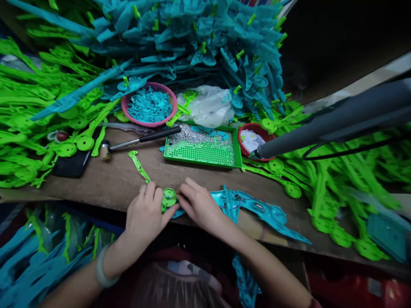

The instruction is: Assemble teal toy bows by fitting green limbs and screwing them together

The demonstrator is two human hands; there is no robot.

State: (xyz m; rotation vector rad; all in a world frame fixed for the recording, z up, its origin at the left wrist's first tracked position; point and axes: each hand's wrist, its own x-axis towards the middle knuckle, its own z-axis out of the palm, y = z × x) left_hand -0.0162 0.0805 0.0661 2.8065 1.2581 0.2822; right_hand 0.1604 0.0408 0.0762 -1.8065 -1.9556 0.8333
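At the table's front edge my left hand (146, 210) is closed on a bright green plastic part with a round disc (169, 196). My right hand (201, 206), fingers pinched together, meets the disc's right side; whatever lies between its fingertips is too small to make out. A thin dark line, perhaps a wire, crosses the disc. Under and beside my right hand lies a long blue plastic shell (257, 205), its inner side up, with thin wires inside. Just beyond my left hand a slim green plastic piece (139, 167) lies on the table.
A hammer (141, 139) leans onto a green tray (202, 163) of small metal pieces. Behind stand a pink basket (175, 105) of blue bits and a red bowl (241, 143). Green parts (28, 115) and blue parts (205, 38) are heaped around. A grey arm (321, 122) reaches in from the right.
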